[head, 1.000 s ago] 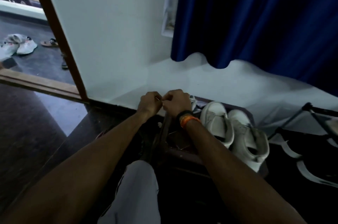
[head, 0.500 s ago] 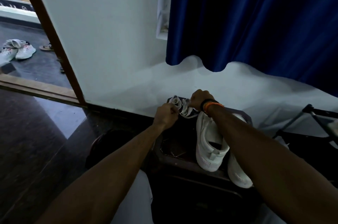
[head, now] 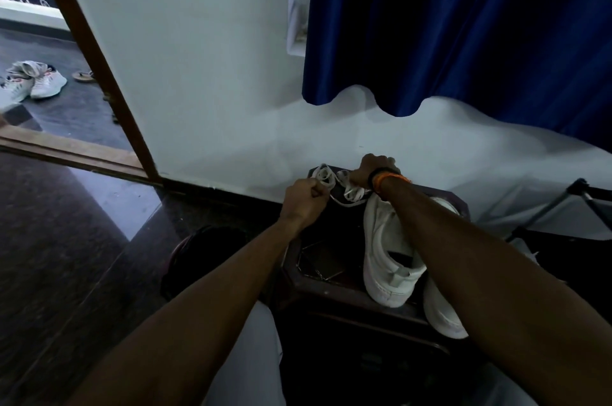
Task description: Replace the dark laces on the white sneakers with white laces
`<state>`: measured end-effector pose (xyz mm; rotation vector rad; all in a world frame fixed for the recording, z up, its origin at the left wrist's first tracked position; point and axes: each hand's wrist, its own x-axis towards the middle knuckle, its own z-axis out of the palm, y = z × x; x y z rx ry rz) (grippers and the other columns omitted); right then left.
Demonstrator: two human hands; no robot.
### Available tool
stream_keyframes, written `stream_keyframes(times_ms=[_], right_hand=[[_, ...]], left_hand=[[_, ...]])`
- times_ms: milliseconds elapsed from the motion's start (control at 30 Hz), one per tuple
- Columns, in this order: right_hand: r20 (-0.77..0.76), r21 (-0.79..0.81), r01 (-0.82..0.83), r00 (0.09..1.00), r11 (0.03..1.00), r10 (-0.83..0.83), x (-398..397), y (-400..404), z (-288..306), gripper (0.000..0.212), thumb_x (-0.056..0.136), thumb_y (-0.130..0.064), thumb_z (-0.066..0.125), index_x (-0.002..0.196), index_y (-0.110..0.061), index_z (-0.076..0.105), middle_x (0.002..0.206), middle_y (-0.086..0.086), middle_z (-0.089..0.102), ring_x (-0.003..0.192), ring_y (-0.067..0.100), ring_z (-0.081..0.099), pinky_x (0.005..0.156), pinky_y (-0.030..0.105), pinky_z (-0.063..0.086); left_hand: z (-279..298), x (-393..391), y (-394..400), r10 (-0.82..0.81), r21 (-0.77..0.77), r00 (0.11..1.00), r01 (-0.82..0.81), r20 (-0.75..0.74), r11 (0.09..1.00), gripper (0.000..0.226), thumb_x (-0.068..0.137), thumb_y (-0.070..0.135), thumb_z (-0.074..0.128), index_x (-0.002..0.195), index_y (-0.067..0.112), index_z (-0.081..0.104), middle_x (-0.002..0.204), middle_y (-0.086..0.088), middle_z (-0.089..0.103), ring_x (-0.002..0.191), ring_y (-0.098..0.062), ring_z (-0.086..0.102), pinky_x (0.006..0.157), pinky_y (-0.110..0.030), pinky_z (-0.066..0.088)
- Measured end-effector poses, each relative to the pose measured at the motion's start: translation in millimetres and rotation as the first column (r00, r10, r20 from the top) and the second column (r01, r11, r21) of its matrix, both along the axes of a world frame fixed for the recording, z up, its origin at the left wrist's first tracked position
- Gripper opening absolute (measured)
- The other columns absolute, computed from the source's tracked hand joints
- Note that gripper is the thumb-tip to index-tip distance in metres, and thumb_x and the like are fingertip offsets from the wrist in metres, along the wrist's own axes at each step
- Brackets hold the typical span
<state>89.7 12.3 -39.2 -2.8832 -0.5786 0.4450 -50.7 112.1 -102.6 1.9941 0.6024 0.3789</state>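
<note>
White laces: a loose bundle of flat loops lying at the far edge of the dark counter, close to the wall and just beyond the toes of the white sneakers. The bundle's long axis runs roughly left to right, spanning the gap between the two hands. One strand trails from the loops toward the near-left.

Left hand: fingers curled into a narrow grip that pinches the near-left strand; it sits on the near side of the bundle, a little lower in view. Right hand: reached over the sneaker toes to the bundle's right end, fingers curled down on or beside the loops; whether it truly holds them cannot be told, since the wrist and its dark and orange bands hide the fingertips.

Sneakers: side by side on the counter's right half, heels toward the person, toes toward the wall, lying under the right forearm. Their eyelet rows are mostly hidden.

Judgement: the laces lie ahead of both grips and beyond the shoes, so any threading calls for drawing an end back toward the person; the left hand holds the free strand and appears better placed.

Surroundings: blue curtain above; open doorway at left.
</note>
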Motion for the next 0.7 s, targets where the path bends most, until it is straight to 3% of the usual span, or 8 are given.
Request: stream_keyframes(times_ms=[200, 267, 367, 467, 567, 700], right_hand=[[0.056, 0.259, 0.082, 0.993, 0.962, -0.100, -1.3, -22.8, 41.0, 0.040, 0.091, -0.031, 0.062, 0.119, -0.002, 0.063, 0.125, 0.022, 0.062, 0.115, 0.039, 0.058, 0.091, 0.038, 0.049], [0.037, 0.342, 0.089, 0.993, 0.936, -0.108, -2.5, -30.1, 60.7, 0.034, 0.085, -0.026, 0.065, 0.111, -0.005, 0.068, 0.117, 0.018, 0.066, 0.110, 0.035, 0.062, 0.090, 0.036, 0.053], [-0.017, 0.474, 0.080, 0.997, 0.877, -0.082, -9.4, -42.8, 93.1, 0.019, 0.083, -0.018, 0.064, 0.093, -0.007, 0.075, 0.093, 0.013, 0.075, 0.087, 0.027, 0.073, 0.082, 0.039, 0.062], [-0.107, 0.635, 0.098, 0.994, 0.766, -0.038, -25.5, -60.3, 120.9, 0.009, 0.085, -0.010, 0.063, 0.079, -0.008, 0.070, 0.080, 0.013, 0.075, 0.078, 0.027, 0.075, 0.077, 0.042, 0.063], [-0.163, 0.715, 0.092, 0.986, 0.693, 0.037, -39.0, -76.0, 138.7, 0.010, 0.089, -0.008, 0.064, 0.088, 0.000, 0.070, 0.086, 0.019, 0.075, 0.083, 0.032, 0.076, 0.079, 0.045, 0.063], [-0.183, 0.813, 0.113, 0.981, 0.571, 0.066, -56.7, -93.7, 156.8, 0.023, 0.091, -0.015, 0.071, 0.101, 0.005, 0.067, 0.095, 0.022, 0.075, 0.088, 0.033, 0.075, 0.077, 0.044, 0.063]], left_hand=[[8.4, 2.1, -7.9, 0.030, -0.021, 0.999, -0.030, -0.012, 0.999, 0.009, 0.083, 0.017, 0.071, 0.075, 0.020, 0.071, 0.076, -0.005, 0.075, 0.077, -0.025, 0.073, 0.075, -0.042, 0.062], [19.1, 3.5, -12.9, 0.051, -0.036, 0.999, -0.050, 0.014, 0.998, 0.005, 0.081, 0.016, 0.071, 0.078, 0.018, 0.074, 0.075, -0.001, 0.074, 0.077, -0.022, 0.073, 0.073, -0.036, 0.061], [44.4, 4.0, -21.0, 0.053, -0.086, 0.994, -0.045, 0.099, 0.995, 0.017, 0.080, 0.012, 0.074, 0.096, 0.019, 0.074, 0.091, 0.002, 0.074, 0.089, -0.017, 0.070, 0.070, -0.020, 0.052], [79.9, 5.2, -33.9, -0.047, -0.163, 0.980, 0.080, 0.195, 0.983, 0.050, 0.080, 0.011, 0.073, 0.127, 0.021, 0.061, 0.126, 0.000, 0.060, 0.112, -0.016, 0.057, 0.083, -0.019, 0.046], [114.1, 7.6, -46.1, -0.169, -0.207, 0.943, 0.233, 0.287, 0.950, 0.060, 0.071, 0.009, 0.067, 0.129, 0.021, 0.057, 0.127, 0.000, 0.063, 0.120, -0.016, 0.056, 0.097, -0.030, 0.049], [149.3, 9.0, -65.4, -0.320, -0.195, 0.883, 0.400, 0.345, 0.896, 0.039, 0.086, -0.002, 0.069, 0.120, 0.018, 0.066, 0.109, 0.002, 0.074, 0.107, -0.012, 0.068, 0.095, -0.026, 0.053]])
